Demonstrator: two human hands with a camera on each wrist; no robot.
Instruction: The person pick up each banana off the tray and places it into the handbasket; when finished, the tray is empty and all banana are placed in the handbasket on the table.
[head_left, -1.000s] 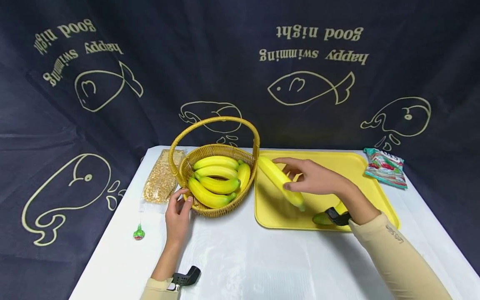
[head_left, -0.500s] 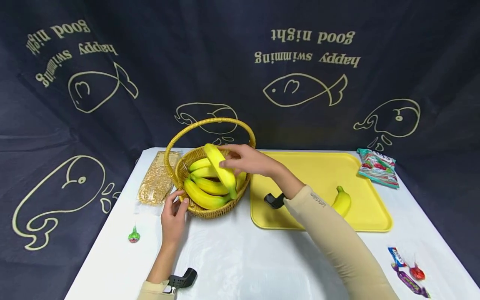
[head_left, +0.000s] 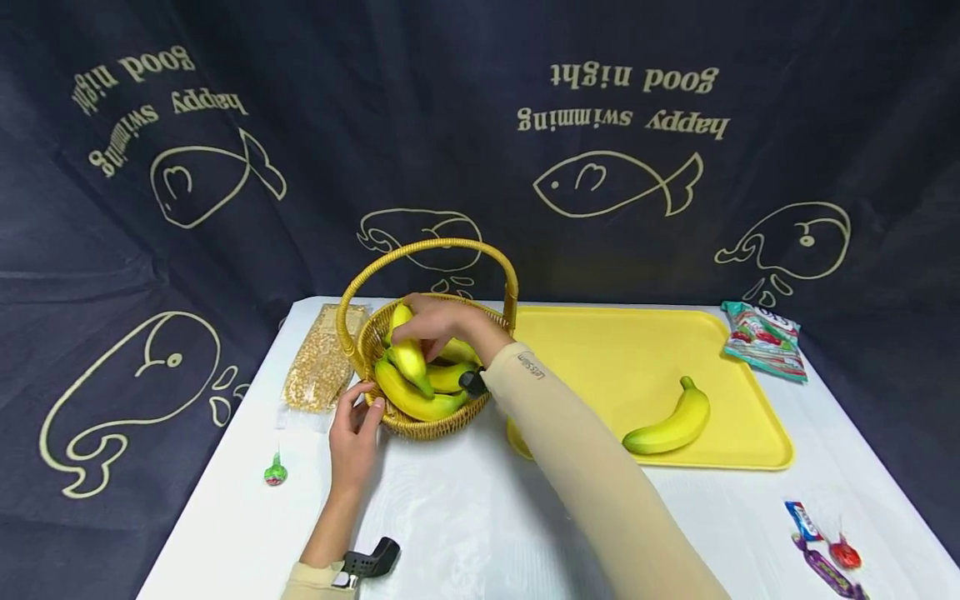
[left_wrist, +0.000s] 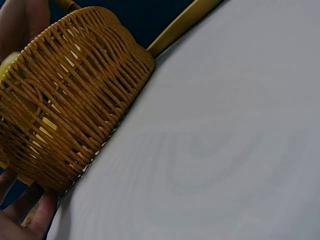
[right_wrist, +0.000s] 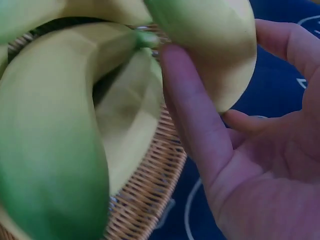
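While the right hand (head_left: pixel 435 321) reaches across into the round woven wicker basket with the arched handle (head_left: pixel 431 417), its curled fingers grip a yellow banana with a green tip (head_left: pixel 408 354) that lies over the other bananas there, long axis running from the far rim down toward the person. The left hand (head_left: pixel 356 433) rests against the basket's near-left wall, fingers loosely bent on the weave and clasping nothing. One more curved yellow banana (head_left: pixel 671 425) lies on the flat yellow plastic tray (head_left: pixel 592 333), well to the right of both hands, long axis slanting from near-left to far-right; the right hand is the nearer. All of it sits on the white table (head_left: pixel 480 517).
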